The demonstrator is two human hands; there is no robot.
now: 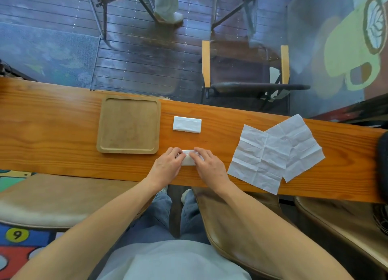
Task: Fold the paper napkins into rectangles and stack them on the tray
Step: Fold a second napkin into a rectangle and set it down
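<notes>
Head view, looking down on a long wooden desk (52,132). Both hands meet at the desk's near-centre over a small folded napkin (187,161). Left hand (167,167) covers the napkin's left end, fingers (175,152) curled over its edge; right hand (210,166) covers the right end, fingers (200,151) bent down onto the paper. Both sets of fingers are thus closed on the same napkin, which lies flat on the desk w/ only its middle strip visible between them. Whether the thumbs are under the paper can't be told.

Just beyond the fingers, farther from the person: a finished napkin rectangle (187,124), lying apart from the hands and not on the tray. Left of the left-hand fingers, near but not touching: a square wooden tray (128,151), rounded corners, raised rim, nothing on it. Right of the right-hand fingers, well apart: two unfolded napkins, creased into grids; the nearer sheet (259,160) overlaps the farther sheet (302,141), which sits rotated approx. cornerwise, and the nearer sheet's corner hangs slightly past the desk's near edge.

Beyond the desk: dark plank floor (147,65) and a folding chair (245,69) w/ yellow uprights.
</notes>
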